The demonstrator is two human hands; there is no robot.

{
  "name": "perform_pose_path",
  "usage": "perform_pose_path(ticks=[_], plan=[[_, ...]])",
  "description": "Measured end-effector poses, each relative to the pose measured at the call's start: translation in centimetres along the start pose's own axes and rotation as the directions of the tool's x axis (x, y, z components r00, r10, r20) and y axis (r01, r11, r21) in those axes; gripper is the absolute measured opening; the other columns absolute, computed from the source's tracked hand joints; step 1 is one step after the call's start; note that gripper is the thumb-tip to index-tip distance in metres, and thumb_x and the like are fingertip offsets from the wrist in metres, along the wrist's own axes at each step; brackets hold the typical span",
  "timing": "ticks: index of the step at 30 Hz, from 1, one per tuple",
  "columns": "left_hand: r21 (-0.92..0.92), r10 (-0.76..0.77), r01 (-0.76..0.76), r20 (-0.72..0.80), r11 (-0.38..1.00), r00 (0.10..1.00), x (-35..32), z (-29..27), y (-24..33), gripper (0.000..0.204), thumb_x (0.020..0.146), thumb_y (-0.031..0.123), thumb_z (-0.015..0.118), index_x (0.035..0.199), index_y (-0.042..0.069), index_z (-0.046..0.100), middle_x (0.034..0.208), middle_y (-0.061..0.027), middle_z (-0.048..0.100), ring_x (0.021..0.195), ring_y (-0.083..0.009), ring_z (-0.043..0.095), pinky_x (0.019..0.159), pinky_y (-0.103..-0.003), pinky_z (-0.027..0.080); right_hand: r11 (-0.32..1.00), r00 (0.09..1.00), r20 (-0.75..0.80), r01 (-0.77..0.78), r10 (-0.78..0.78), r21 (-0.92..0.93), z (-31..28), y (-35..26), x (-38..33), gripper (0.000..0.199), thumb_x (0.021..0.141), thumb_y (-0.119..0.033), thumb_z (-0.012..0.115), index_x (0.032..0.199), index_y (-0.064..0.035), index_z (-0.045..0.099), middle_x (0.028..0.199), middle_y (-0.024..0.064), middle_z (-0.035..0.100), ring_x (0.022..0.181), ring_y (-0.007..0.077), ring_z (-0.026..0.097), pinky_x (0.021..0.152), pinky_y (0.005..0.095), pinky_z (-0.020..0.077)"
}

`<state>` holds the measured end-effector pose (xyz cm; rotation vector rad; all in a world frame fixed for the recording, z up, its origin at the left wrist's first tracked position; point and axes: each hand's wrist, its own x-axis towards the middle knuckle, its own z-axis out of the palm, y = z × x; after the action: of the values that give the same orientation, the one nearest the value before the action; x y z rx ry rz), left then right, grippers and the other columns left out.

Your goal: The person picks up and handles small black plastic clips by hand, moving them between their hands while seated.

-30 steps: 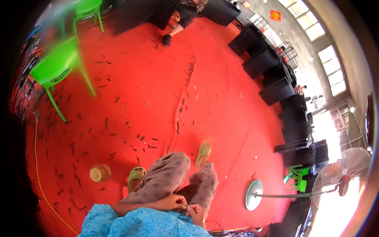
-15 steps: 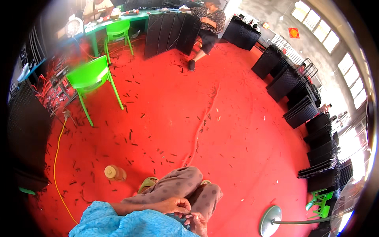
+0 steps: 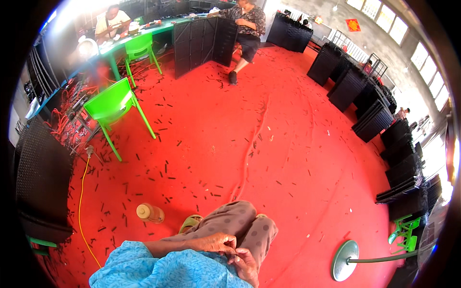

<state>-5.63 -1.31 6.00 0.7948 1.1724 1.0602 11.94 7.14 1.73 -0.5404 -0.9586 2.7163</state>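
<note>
Your fingertips meet over your lap, bent and drawn together in a pinching shape. You cannot tell from here whether they are closed on something: any piece held would lie right where the two hands come together, too small or too hidden to make out. Your left hand [image 3: 220, 242] reaches in from the left, back of the hand upward, with its fingers curling down; your right hand [image 3: 246, 267] comes from below, its fingers pointing up and leftward to meet the other.

Little has altered in the hands over the last second: they were together in the lap then too, so the fine fingerwork seems unbroken. What has changed is mostly your head, which has lifted, bringing the seated co-worker [image 3: 249, 21] at the far side into fuller sight. Your right sandal, plain a second ago, now barely shows past the knee.

Your left forearm lies across the dotted trousers [image 3: 225, 218], beside the blue patterned shirt [image 3: 173, 271]. The green left sandal [image 3: 190, 222] peeks out past the leg. Farther out, a lidded bottle [image 3: 150, 212] stands on the red floor covering [image 3: 288, 168], among scattered dark strips, with a yellow cable [image 3: 81, 201] beyond it; a round stand base [image 3: 346, 260] sits to your right.
</note>
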Motion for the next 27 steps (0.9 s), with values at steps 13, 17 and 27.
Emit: perform_pose_path(ticks=[13, 17, 27], plan=[[0.053, 0.100, -0.101, 0.014, 0.994, 0.995, 0.0, -0.2, -2.2, 0.016, 0.080, 0.021, 0.054, 0.075, 0.006, 0.051, 0.062, 0.0012, 0.049, 0.053, -0.0060, 0.045, 0.049, -0.021, 0.037, 0.944, 0.961, -0.269, -0.151, 0.070, -0.295, 2.0, -0.3, -0.7, 0.031, 0.078, -0.008, 0.056, 0.104, 0.0065, 0.047, 0.088, 0.0118, 0.057, 0.066, 0.0142, 0.053, 0.064, 0.0246, 0.0450], [0.058, 0.094, -0.097, 0.055, 0.994, 0.994, 0.1, -0.3, -1.9, 0.016, 0.082, 0.021, 0.052, 0.078, 0.006, 0.052, 0.063, 0.0014, 0.050, 0.055, -0.0063, 0.046, 0.050, -0.021, 0.038, 0.935, 0.954, -0.300, -0.104, -0.002, -0.339, 2.7, -0.3, -1.2, 0.028, 0.079, -0.009, 0.055, 0.102, 0.0059, 0.048, 0.087, 0.0113, 0.057, 0.063, 0.0129, 0.053, 0.063, 0.0231, 0.0447], [0.086, 0.022, -0.032, 0.110, 0.996, 0.994, 0.3, -0.4, -1.5, 0.017, 0.081, 0.022, 0.053, 0.084, 0.006, 0.054, 0.068, 0.0003, 0.054, 0.061, -0.0070, 0.049, 0.055, -0.021, 0.041, 0.891, 0.936, -0.339, -0.071, -0.096, -0.449, 2.8, 0.2, -1.6, 0.024, 0.084, -0.011, 0.047, 0.101, 0.0043, 0.049, 0.083, 0.0082, 0.057, 0.062, 0.0100, 0.052, 0.061, 0.0214, 0.0438]])
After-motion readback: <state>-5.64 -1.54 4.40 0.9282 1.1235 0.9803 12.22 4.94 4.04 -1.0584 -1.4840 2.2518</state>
